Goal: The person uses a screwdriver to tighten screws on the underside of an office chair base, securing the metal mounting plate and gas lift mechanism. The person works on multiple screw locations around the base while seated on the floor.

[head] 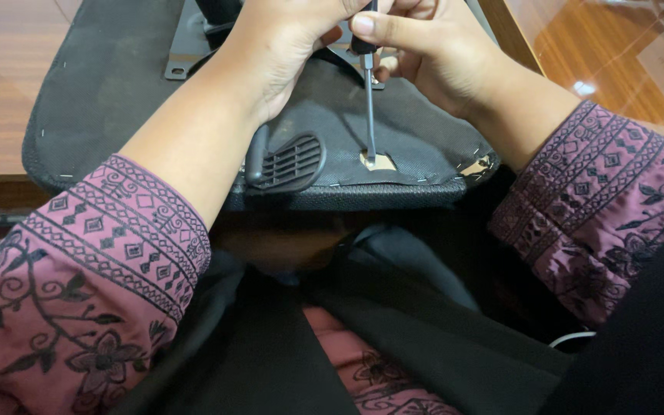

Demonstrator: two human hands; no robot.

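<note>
Screwdriver (369,100) – upper centre of frame, upright, tip in a small cut-out of the black seat cushion (117,92) | right hand (432,50) – fingers grasping the handle | left hand (286,38) – fingers curled at the handle top | grille cap (290,163) – centre, left of tip

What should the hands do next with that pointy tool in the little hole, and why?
Probably turn the screwdriver in place, pressing gently. Both the left hand and right hand grip its handle, and its tip already sits upright in the small opening in the black seat underside.
</note>
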